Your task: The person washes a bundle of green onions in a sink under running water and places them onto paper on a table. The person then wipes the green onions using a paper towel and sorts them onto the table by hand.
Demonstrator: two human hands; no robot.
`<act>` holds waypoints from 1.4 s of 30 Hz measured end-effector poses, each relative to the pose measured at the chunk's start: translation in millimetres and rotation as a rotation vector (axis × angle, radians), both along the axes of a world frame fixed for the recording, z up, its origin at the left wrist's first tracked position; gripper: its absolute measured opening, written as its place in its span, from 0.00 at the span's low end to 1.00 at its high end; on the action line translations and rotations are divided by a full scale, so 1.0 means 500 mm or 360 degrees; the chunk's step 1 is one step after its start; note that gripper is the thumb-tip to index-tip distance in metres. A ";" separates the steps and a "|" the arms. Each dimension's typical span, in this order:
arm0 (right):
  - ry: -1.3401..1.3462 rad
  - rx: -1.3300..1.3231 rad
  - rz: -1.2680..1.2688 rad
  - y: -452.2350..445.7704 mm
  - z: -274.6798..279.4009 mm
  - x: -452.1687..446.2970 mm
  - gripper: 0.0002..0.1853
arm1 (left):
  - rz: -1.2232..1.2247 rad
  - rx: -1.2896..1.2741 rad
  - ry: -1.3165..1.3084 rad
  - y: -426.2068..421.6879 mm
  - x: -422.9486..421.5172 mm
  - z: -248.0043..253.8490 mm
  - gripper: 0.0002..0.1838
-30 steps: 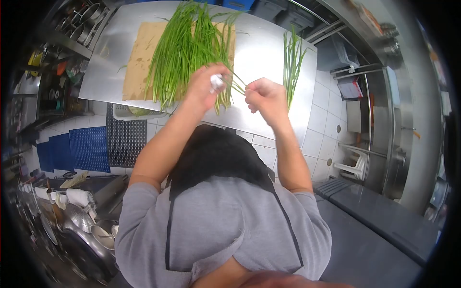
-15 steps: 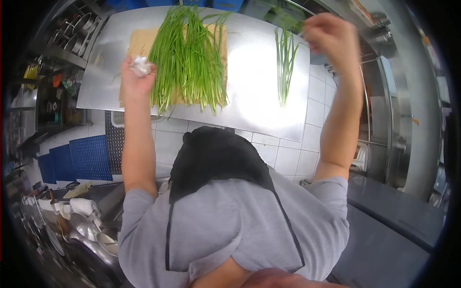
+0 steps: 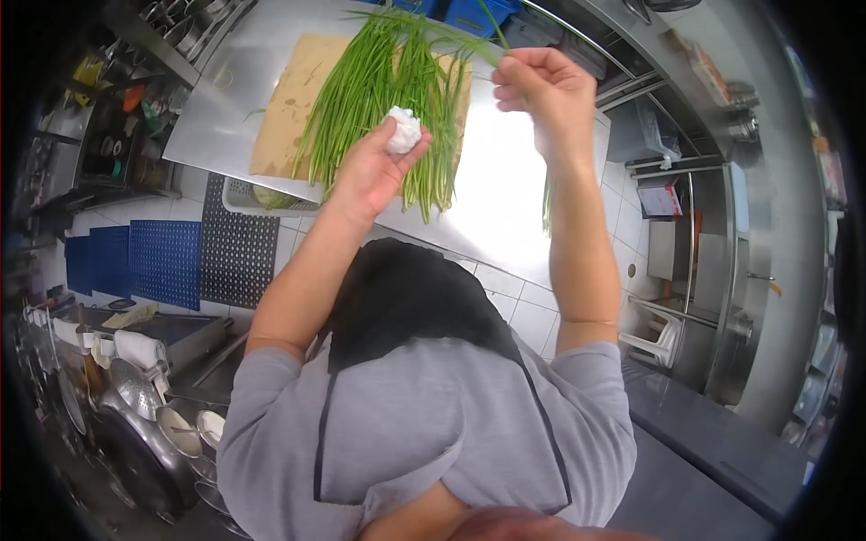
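My left hand (image 3: 374,167) is closed on a crumpled white wad (image 3: 404,132), perhaps paper or cloth, in front of the lower part of a large pile of long green chives (image 3: 361,99). That pile lies on a brown sheet (image 3: 290,108) on the metal table. To the right, my right hand (image 3: 548,88) is raised over the table, thumb and fingers pinching a thin green chive leaf (image 3: 491,20). Behind my right forearm, only a sliver of a smaller chive bunch (image 3: 546,212) shows on the table.
The metal table (image 3: 505,212) stands before me. Blue crates (image 3: 474,16) sit beyond its far edge, and a light basket (image 3: 257,198) is under its near edge. Blue mats (image 3: 162,261) lie on the floor at left. Pans and ladles crowd the lower left.
My left hand has moved right with the white wad, from beside the pile to in front of it. My right hand has come left toward the pile. The camera view has shifted.
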State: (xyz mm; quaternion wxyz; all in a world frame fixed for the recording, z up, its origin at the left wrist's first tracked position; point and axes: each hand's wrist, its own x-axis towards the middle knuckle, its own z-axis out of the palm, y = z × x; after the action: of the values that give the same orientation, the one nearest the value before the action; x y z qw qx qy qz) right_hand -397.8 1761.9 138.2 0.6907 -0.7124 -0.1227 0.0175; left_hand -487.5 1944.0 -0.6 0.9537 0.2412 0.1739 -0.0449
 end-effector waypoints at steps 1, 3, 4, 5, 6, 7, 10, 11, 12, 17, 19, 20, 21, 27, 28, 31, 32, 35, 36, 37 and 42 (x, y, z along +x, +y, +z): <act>0.0053 0.0074 0.0056 0.011 -0.010 -0.010 0.08 | -0.0023 0.0035 -0.0037 -0.004 0.001 0.004 0.18; 0.0206 0.0217 0.0138 0.036 -0.043 -0.037 0.07 | -0.0071 0.0102 -0.0110 -0.010 -0.002 0.017 0.18; 0.0304 0.0284 0.0164 0.050 -0.069 -0.054 0.07 | -0.0159 0.0053 -0.0160 -0.010 -0.002 0.022 0.18; 0.0405 0.0349 0.0193 0.058 -0.094 -0.067 0.06 | -0.0244 0.0001 -0.0208 -0.006 -0.004 0.025 0.18; 0.0435 0.0308 0.0201 0.057 -0.118 -0.076 0.06 | -0.0325 -0.0050 -0.0256 -0.005 -0.006 0.027 0.19; 0.0469 0.0267 0.0212 0.056 -0.141 -0.083 0.06 | -0.0375 -0.0055 -0.0313 -0.002 -0.008 0.027 0.19; 0.0471 0.0105 0.0157 0.046 -0.168 -0.081 0.06 | -0.0467 -0.0062 -0.0433 0.000 -0.014 0.033 0.20; 0.0452 0.0045 0.0120 0.042 -0.170 -0.078 0.07 | -0.0462 -0.0062 -0.0446 -0.001 -0.018 0.040 0.20; 0.0446 0.0037 0.0122 0.038 -0.173 -0.077 0.07 | -0.0463 -0.0064 -0.0457 -0.004 -0.020 0.047 0.21; 0.0388 -0.0048 0.0220 0.030 -0.188 -0.084 0.06 | -0.0423 -0.0238 -0.0352 -0.001 -0.014 0.043 0.22; 0.0346 -0.0063 0.0175 0.034 -0.180 -0.093 0.06 | -0.0387 -0.0183 -0.0295 -0.005 -0.012 0.034 0.22; 0.0322 -0.0070 0.0154 0.035 -0.177 -0.095 0.06 | -0.0377 -0.0153 -0.0285 -0.006 -0.011 0.030 0.21; 0.0325 -0.0137 0.0195 0.033 -0.179 -0.095 0.06 | -0.0367 -0.0121 -0.0277 -0.006 -0.010 0.029 0.21; 0.0351 -0.0231 0.0178 0.024 -0.186 -0.096 0.05 | -0.0404 -0.0434 -0.0481 -0.007 -0.017 0.042 0.17; 0.0337 -0.0255 0.0180 0.024 -0.184 -0.096 0.05 | -0.0312 -0.0227 -0.0432 -0.020 -0.021 0.039 0.17; 0.0388 -0.0350 0.0275 0.019 -0.179 -0.095 0.06 | -0.0093 0.0259 -0.0294 -0.061 -0.027 0.025 0.16; 0.0420 -0.0389 0.0320 0.016 -0.178 -0.096 0.06 | -0.0063 0.0327 -0.0259 -0.064 -0.025 0.022 0.16; 0.0474 -0.0368 0.0402 0.009 -0.166 -0.102 0.08 | 0.0016 0.0363 -0.0151 -0.072 -0.009 0.040 0.14; 0.0501 -0.0306 0.0391 0.006 -0.164 -0.103 0.08 | 0.0043 0.0347 -0.0111 -0.071 -0.003 0.050 0.14; 0.0527 -0.0244 0.0383 0.002 -0.161 -0.103 0.09 | 0.0039 0.0316 -0.0109 -0.067 0.004 0.056 0.14; -0.0412 -0.0744 0.0120 -0.040 -0.081 -0.119 0.07 | 0.0195 0.0287 -0.0154 -0.013 0.046 0.065 0.15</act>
State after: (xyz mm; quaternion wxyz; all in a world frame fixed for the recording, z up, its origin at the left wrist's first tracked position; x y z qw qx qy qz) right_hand -457.4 1741.8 97.6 0.4850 -0.8437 -0.2291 -0.0202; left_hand -464.6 1937.5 32.2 0.9364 0.3167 0.1454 0.0409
